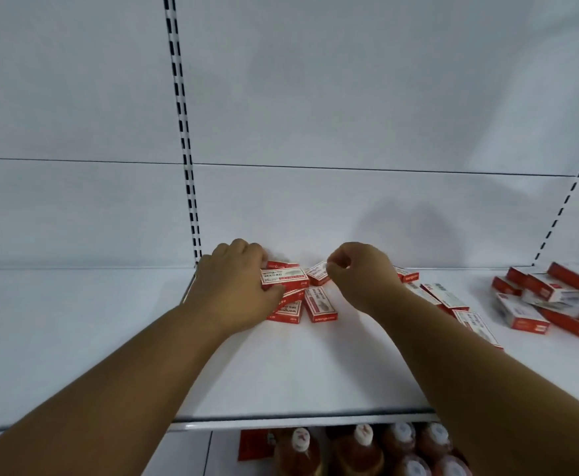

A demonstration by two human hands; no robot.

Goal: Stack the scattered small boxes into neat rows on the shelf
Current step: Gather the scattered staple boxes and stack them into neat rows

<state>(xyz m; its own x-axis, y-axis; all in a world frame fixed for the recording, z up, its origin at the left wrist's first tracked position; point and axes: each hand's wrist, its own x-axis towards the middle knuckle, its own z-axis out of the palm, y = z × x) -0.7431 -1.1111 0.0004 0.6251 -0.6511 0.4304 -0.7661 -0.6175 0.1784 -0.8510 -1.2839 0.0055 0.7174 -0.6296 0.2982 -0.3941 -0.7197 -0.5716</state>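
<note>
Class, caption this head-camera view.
Left hand grips one small box; right hand pinches another.

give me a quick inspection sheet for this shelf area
surface: white shelf, bare across its front and left.
job's things: red-and-white small boxes; loose cluster at centre back, more behind the right forearm, jumbled pile at far right; no neat rows yet.
clutter: nothing seen.
grippers: left hand grips a box over the cluster; right hand pinches a tilted box.
cables: nothing seen.
surroundings: white back panel with slotted uprights; capped bottles on the level below.
</note>
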